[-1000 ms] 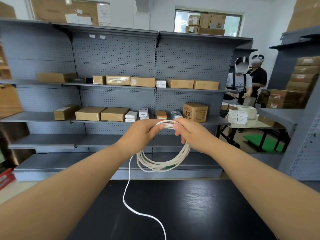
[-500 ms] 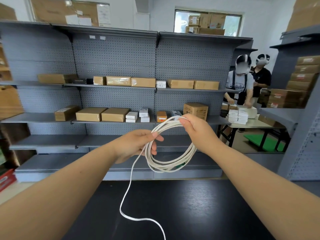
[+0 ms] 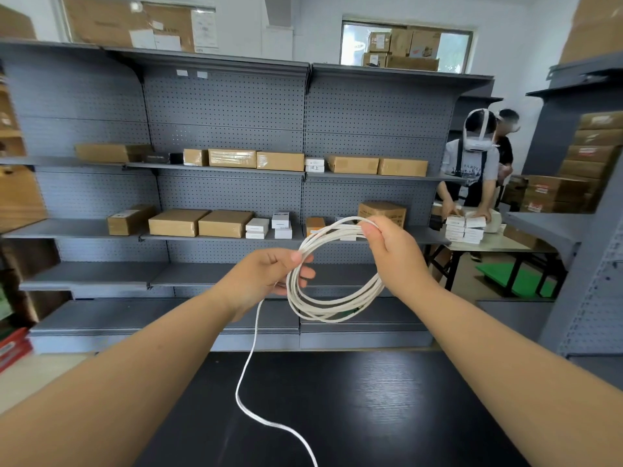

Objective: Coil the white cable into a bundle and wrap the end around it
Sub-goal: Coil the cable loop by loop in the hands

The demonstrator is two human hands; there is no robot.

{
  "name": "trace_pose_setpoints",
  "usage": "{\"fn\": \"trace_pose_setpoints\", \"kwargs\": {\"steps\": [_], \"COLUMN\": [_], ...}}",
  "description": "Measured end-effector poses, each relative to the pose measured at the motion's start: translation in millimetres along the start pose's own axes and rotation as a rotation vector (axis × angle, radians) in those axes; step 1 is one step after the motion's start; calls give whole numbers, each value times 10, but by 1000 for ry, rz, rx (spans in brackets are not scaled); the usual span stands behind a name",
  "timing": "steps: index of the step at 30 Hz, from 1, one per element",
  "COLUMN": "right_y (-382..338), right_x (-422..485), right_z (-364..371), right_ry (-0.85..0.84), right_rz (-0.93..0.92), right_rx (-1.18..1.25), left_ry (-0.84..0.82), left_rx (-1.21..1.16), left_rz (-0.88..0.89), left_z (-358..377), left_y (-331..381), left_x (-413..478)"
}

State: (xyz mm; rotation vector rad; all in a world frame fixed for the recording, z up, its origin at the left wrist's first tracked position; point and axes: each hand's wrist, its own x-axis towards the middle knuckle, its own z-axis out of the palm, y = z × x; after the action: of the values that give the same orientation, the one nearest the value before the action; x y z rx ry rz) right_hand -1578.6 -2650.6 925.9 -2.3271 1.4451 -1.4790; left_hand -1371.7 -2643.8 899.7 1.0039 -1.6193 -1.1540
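Black table [image 3: 371, 409], grey shelving [image 3: 229, 106]

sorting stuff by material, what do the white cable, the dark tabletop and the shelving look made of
White cable: soft plastic-looking jacket, matte; it bends into loose loops. Dark tabletop: wood or wood-look laminate; fine grain lines, dull sheen. Shelving: probably grey painted metal, with perforated back panels.

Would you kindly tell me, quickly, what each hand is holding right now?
Left hand: closed, pinching the white cable at the coil's left side.
Right hand: closed, gripping the coil's top strands.
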Motion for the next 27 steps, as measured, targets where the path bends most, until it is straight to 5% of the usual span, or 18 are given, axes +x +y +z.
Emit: {"fn": "trace_pose_setpoints", "kwargs": {"steps": [7,17,27], "right_y": [6,15,8], "right_x": [-15,-37,-103], "right_z": [-7,39,122], "right_ry": [62,118,110], "right_rz": [70,185,302], "right_rx": [49,161,372], "left_ry": [99,150,422], "left_rx": [69,-131,169], "left_rz": [72,133,322], "left_z": [41,247,299], "left_y": [-21,-84,8], "left_x": [-21,-54,52]}}
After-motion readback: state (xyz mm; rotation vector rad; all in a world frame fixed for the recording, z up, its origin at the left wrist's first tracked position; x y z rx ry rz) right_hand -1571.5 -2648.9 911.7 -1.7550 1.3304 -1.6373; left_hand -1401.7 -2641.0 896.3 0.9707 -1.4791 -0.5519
